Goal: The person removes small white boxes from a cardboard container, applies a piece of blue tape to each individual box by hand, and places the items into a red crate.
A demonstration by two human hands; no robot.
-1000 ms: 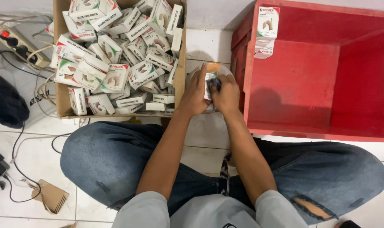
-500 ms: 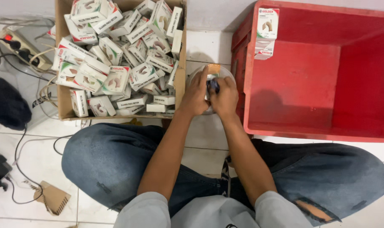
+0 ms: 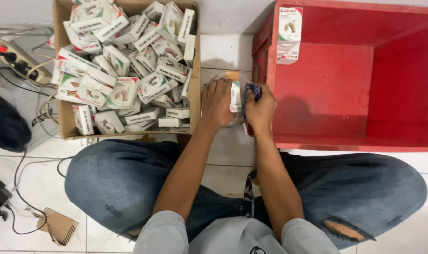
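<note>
A small white box point(image 3: 235, 96) is clamped in the left hand point(image 3: 217, 102), now lowered toward six o'clock; a dark blue item point(image 3: 252, 90) is gripped by the right hand point(image 3: 260, 109), beside the red crate point(image 3: 345, 75) at three o'clock.

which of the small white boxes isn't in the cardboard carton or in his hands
The small white box hanging on the rim of the red crate, upper right. The others fill the cardboard carton, except one held between the left hand and right hand.

A cardboard carton point(image 3: 59, 75) heaped with small boxes point(image 3: 124, 91) stands on the floor point(image 3: 223, 51) to the left; a plastic crate point(image 3: 411, 141) stands to the right, two small cartons point(image 3: 289, 35) on its near-left wall; between them both hands hold a small box point(image 3: 234, 96); a power strip point(image 3: 16, 61) lies left of the carton.
</note>
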